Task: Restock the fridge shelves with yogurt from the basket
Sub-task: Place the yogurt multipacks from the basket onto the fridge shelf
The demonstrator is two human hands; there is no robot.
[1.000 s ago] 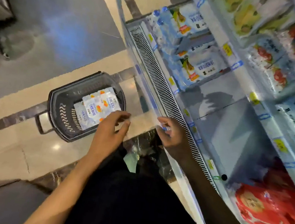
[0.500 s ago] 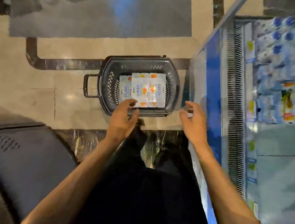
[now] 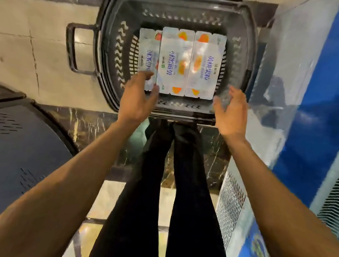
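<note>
Tiled floor (image 3: pixel 25 46), black basket (image 3: pixel 118 47), fridge (image 3: pixel 327 105) right of the right hand (image 3: pixel 231 112).
Three silvery, orange-printed yogurt packs (image 3: pixel 189 62) lie just ahead; left hand (image 3: pixel 138 99) touches one, fingers loose; right hand spread, empty.

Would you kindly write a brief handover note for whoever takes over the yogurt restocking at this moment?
Left hand: open, fingers at the near-left corner of the yogurt packs, gripping nothing.
Right hand: open, beside their near-right corner, apart from them.
Three packs lie side by side in the basket on the floor, fridge to its right.
Done: none lifted yet; shelves out of view.
Left: lift the packs, shelve them.
</note>
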